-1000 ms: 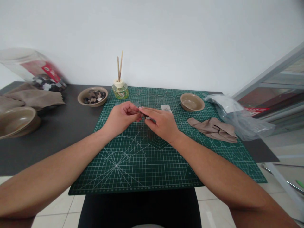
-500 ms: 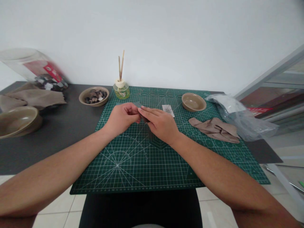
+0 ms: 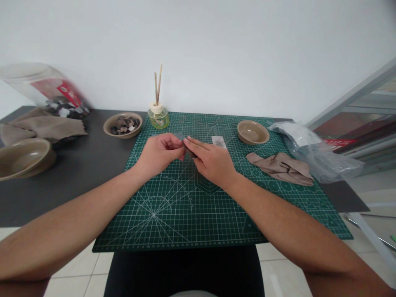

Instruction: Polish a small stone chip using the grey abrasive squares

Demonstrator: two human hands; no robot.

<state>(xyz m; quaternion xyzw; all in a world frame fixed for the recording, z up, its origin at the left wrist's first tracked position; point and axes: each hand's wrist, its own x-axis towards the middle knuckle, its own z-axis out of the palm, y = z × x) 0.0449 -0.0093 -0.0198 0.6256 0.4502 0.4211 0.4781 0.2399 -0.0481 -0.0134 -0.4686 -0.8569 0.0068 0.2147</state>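
Observation:
Above the middle of the green cutting mat [image 3: 192, 222], both my hands meet. My left hand [image 3: 159, 154] is closed in a pinch, its fingertips against those of my right; whatever they grip is hidden. My right hand [image 3: 215, 161] lies with fingers extended together over a small dark brown flat piece [image 3: 190, 154], thumb beneath it. Most of that piece is covered, so its kind cannot be made out. Just behind my left fingers a grey flat sheet [image 3: 179, 135] shows. A small white card with thin dark lines [image 3: 219, 142] lies beyond my right hand.
A bowl of dark and pale fragments [image 3: 123, 133] and a reed diffuser [image 3: 159, 117] stand at back left. Further left are another bowl [image 3: 46, 159], a cloth [image 3: 46, 126] and a clear jar [image 3: 34, 80]. Rightward are a bowl [image 3: 253, 138], a brown cloth [image 3: 281, 167] and a plastic bag [image 3: 321, 159].
My right fingertips have shifted slightly to the right across the left fingertips, with the dark piece. My left hand has hardly moved.

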